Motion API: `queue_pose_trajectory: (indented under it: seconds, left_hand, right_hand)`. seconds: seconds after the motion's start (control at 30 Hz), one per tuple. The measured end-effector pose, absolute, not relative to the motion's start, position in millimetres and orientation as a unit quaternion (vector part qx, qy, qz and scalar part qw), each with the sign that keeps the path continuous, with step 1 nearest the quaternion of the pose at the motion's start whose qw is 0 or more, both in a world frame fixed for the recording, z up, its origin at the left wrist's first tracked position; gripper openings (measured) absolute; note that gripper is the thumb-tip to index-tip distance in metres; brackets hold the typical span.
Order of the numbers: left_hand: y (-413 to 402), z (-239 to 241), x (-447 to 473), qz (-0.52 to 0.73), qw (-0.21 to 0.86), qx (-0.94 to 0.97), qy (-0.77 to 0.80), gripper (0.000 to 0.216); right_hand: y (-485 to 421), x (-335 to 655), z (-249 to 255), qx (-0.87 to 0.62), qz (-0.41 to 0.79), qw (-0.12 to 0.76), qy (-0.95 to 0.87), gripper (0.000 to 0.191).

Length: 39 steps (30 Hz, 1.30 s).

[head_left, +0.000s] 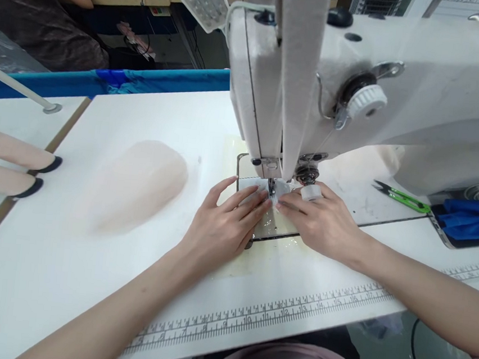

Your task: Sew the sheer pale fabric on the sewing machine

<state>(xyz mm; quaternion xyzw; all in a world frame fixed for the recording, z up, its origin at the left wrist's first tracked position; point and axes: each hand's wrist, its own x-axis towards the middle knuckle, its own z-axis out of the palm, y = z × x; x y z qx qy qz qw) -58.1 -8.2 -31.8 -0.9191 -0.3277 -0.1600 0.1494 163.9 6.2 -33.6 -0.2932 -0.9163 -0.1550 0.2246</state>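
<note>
A white sewing machine [401, 88] stands on a white table [86, 277]. My left hand [222, 226] lies flat, fingers stretched toward the needle [271, 185], pressing a small pale piece of fabric [278, 190] on the metal plate [273, 225]. My right hand [324, 221] rests opposite, fingertips on the same piece; a white thimble-like ring [311, 192] sits on one finger. A wide pale strip [299, 66] hangs down in front of the machine head.
A pile of sheer pale fabric [133, 183] lies left of the machine. Green snips [402, 197] and blue cloth [470, 220] sit at the right. A ruler strip [269, 315] runs along the table front. Another person [39, 8] sits at the far left back.
</note>
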Motion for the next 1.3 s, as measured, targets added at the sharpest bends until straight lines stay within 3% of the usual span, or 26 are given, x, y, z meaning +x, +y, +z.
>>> queue_pose_trajectory:
  seconds: [0.93, 1.3]
  left_hand:
    - [-4, -31, -53, -0.191, 0.168, -0.897, -0.362, 0.031]
    - [2, -34, -54, -0.193, 0.078, -0.889, -0.409, 0.036]
  right_hand:
    - [10, 166, -29, -0.283, -0.171, 0.194, -0.923, 0.033]
    - [16, 167, -30, -0.311, -0.182, 0.155, -0.920, 0.034]
